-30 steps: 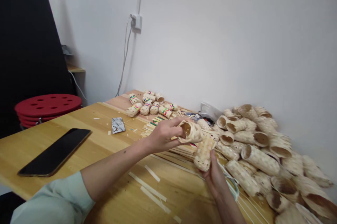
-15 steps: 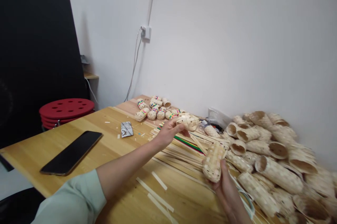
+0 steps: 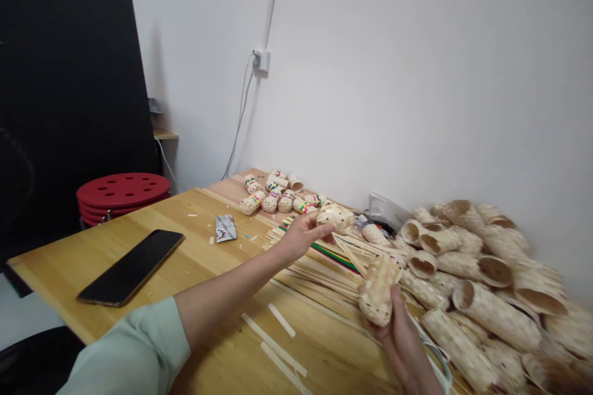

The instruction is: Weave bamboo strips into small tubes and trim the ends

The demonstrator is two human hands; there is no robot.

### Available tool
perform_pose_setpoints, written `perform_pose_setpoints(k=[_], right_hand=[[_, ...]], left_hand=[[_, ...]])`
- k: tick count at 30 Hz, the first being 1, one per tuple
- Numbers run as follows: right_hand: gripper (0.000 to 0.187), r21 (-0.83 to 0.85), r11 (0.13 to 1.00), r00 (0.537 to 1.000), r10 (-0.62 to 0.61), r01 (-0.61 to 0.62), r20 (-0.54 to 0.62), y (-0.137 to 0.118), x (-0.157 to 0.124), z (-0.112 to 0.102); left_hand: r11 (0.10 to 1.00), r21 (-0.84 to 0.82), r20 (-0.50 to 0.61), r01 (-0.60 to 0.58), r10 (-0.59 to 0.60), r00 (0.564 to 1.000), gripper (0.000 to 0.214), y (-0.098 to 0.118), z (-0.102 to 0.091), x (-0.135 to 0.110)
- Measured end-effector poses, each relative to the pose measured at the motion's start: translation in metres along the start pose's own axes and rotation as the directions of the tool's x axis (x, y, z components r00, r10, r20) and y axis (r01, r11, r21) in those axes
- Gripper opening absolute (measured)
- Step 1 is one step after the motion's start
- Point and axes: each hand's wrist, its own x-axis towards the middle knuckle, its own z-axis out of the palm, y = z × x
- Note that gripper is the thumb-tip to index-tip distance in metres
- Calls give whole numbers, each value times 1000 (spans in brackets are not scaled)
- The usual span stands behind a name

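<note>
My left hand (image 3: 303, 237) reaches in from the lower left and holds a short woven bamboo-strip piece (image 3: 335, 217) by its edge. My right hand (image 3: 405, 342) grips a longer woven strip tube (image 3: 377, 291), which stands tilted upward from my fingers. The two woven pieces are apart, with several loose strips (image 3: 349, 256) on the wooden table (image 3: 139, 246) beneath and between them. A large heap of similar woven tubes (image 3: 477, 277) lies just right of my right hand.
Several finished woven bundles with coloured bands (image 3: 273, 196) stand at the table's far end. A black smartphone (image 3: 131, 266) and a foil blister pack (image 3: 226, 228) lie to the left. Red stacked stools (image 3: 123, 194) stand beyond the table's left edge. A white wall closes the far side.
The view has shifted slightly, so the table sits a little lower and further right. My left hand has turned the short woven piece, hiding its opening; my right hand stays about the same.
</note>
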Motion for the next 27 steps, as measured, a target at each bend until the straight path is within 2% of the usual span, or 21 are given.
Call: perform_pose_setpoints(k=[13, 19, 21, 23, 25, 27], right_hand=[[65, -5, 1000, 1000, 2, -2, 8, 0, 2, 0], [63, 2, 1000, 1000, 8, -8, -1, 0, 3, -1], [64, -21, 1000, 1000, 10, -10, 0, 0, 4, -3], [63, -42, 999, 1000, -4, 4, 0, 0, 4, -5], [60, -49, 999, 1000, -24, 24, -4, 1, 4, -6], [58, -45, 999, 1000, -29, 29, -6, 1, 3, -6]], left_hand=[[1000, 5, -27, 20, -20, 999, 47, 1, 0, 0], [999, 46, -60, 22, -20, 998, 42, -9, -5, 4], [996, 79, -142, 33, -22, 990, 39, -16, -14, 12], [991, 121, -295, 63, -25, 955, 35, -23, -30, 21], [979, 170, -470, 116, -23, 883, 30, -28, -53, 31], [963, 214, -575, 167, -14, 818, 27, -32, -81, 37]])
